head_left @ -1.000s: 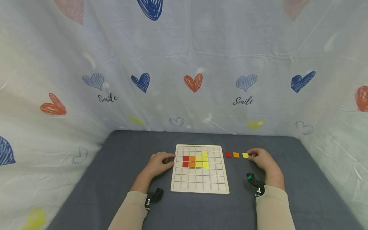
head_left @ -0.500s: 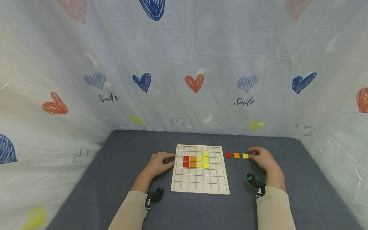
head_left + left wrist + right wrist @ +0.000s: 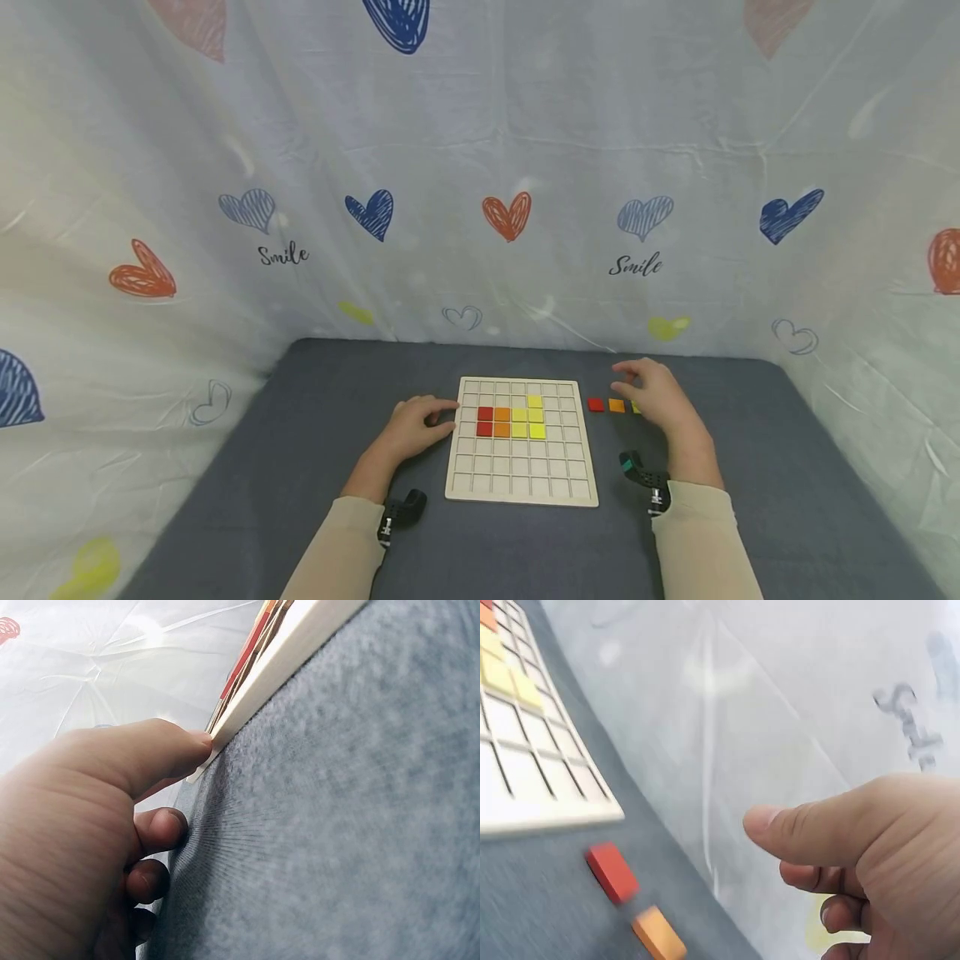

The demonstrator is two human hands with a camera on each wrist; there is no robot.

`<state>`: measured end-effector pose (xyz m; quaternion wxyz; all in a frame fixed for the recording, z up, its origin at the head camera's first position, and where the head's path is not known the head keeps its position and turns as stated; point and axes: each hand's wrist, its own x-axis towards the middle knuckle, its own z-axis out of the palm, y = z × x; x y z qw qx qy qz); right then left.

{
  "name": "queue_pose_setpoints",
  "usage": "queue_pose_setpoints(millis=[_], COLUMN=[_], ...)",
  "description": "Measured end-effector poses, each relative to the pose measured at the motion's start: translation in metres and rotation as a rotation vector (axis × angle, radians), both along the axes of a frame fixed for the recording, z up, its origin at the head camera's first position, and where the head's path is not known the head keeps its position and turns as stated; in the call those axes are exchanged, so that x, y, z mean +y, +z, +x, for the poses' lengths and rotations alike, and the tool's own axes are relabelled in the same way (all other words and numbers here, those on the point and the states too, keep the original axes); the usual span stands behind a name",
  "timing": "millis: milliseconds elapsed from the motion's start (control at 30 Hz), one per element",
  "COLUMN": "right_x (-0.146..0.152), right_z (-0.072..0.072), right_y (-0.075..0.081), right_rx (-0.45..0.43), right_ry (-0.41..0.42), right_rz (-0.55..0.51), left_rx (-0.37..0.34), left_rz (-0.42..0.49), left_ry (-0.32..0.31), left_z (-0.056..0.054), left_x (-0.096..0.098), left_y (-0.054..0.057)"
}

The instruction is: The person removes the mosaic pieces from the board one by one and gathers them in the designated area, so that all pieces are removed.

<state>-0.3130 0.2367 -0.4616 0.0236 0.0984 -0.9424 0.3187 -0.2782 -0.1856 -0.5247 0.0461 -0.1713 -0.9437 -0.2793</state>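
A pale wooden grid board (image 3: 520,467) lies on the table; red (image 3: 485,422), orange (image 3: 502,422) and yellow (image 3: 537,431) square tiles sit in its cells. My left hand (image 3: 408,429) rests at the board's left edge, and in the left wrist view its thumb (image 3: 176,754) touches the board's side. To the right of the board, a loose red tile (image 3: 596,405), an orange tile (image 3: 617,406) and a yellow tile (image 3: 636,408) lie in a row. Above the yellow one, partly covering it, hovers my right hand (image 3: 666,404) with nothing visible between thumb and fingers.
Dark grey cloth covers the table (image 3: 517,550). A pale curtain (image 3: 450,125) printed with hearts hangs behind it and at both sides. Each wrist wears a black camera mount, one on the left (image 3: 405,510) and one on the right (image 3: 647,473).
My right hand has left the yellow tile's right side, lifting and moving left over the row. The row of loose tiles stays put. My left hand has not moved.
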Motion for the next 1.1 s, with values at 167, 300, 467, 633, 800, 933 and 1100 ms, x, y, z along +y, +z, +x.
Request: queue_pose_setpoints(millis=[167, 300, 467, 633, 800, 933, 1100], right_x=[-0.026, -0.044, -0.060, -0.074, -0.087, -0.094, -0.099], right_z=[0.001, 0.000, 0.000, 0.000, 0.000, 0.000, -0.001], right_y=[0.003, -0.001, -0.008, -0.013, -0.021, -0.030, -0.042], right_rx=[0.011, 0.030, 0.090, 0.084, 0.039, 0.012, 0.042], right_ry=[0.047, 0.088, 0.159, 0.192, 0.219, 0.273, 0.311], right_rz=[0.000, 0.023, 0.060, 0.090, 0.095, 0.124, 0.149], left_rx=[-0.008, -0.006, -0.008, -0.007, -0.011, -0.006, -0.007], left_rz=[0.001, 0.002, 0.000, -0.003, -0.001, -0.004, -0.004], left_ry=[0.003, 0.004, 0.002, -0.001, 0.000, -0.001, 0.001], left_z=[-0.001, -0.001, -0.001, -0.001, -0.003, -0.003, -0.003], left_x=[-0.001, -0.001, -0.001, 0.000, 0.000, 0.000, 0.000], left_y=[-0.002, -0.003, -0.002, -0.001, -0.002, -0.003, -0.003])
